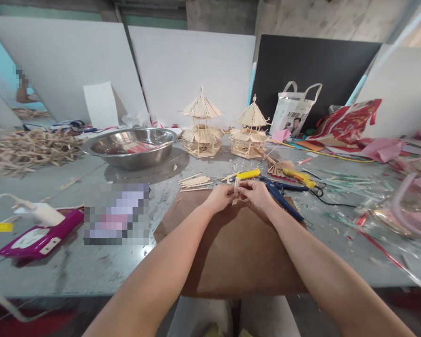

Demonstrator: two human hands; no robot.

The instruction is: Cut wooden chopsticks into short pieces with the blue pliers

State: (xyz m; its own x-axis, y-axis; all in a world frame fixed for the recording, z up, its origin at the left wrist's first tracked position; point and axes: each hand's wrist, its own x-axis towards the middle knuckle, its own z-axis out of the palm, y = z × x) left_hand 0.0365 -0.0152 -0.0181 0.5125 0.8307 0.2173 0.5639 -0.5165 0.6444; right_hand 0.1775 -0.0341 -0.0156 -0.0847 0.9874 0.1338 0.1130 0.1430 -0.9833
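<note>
Several sticks (pixel 237 184) — upright, in the pinched grip of left hand (pixel 220 197) and right hand (pixel 257 194)

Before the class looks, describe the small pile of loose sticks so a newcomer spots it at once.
On the grey table, find the brown board at the front. By its far edge, left of the left hand, lies the pile of loose sticks. They lie flat, roughly side by side, unlike the tangled heap further left.
</note>
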